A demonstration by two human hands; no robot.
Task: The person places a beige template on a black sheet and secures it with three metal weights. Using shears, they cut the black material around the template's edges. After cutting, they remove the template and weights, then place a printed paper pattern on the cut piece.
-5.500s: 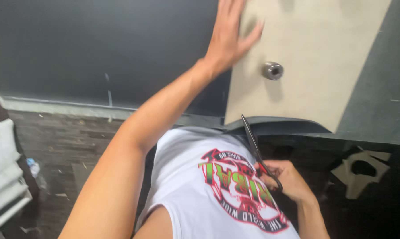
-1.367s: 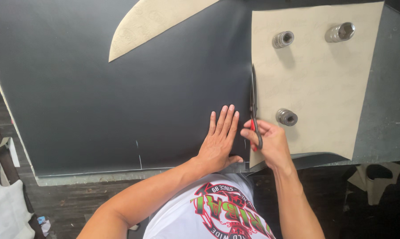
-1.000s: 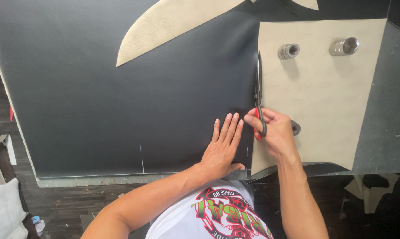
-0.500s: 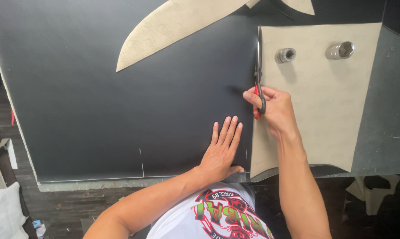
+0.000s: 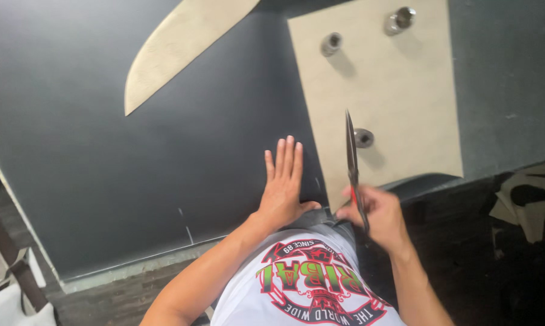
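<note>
Big dark grey sheet of soft, leathery material (image 5: 133, 181) covered the table; looked floppy, so best pinned flat near the cut. On it lay a stiff beige cardboard pattern (image 5: 393, 102). Left hand (image 5: 283, 190) was open, pressed flat just left of that pattern. Right hand (image 5: 375, 214) clenched the red-handled scissors (image 5: 352, 163) at the pattern's near edge. Handles mostly hidden; blades looked closed, hard to tell.

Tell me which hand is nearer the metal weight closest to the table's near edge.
Right. The right hand, holding scissors, sits just below the weight; the left hand lies flat on the dark sheet, farther to its left.
</note>
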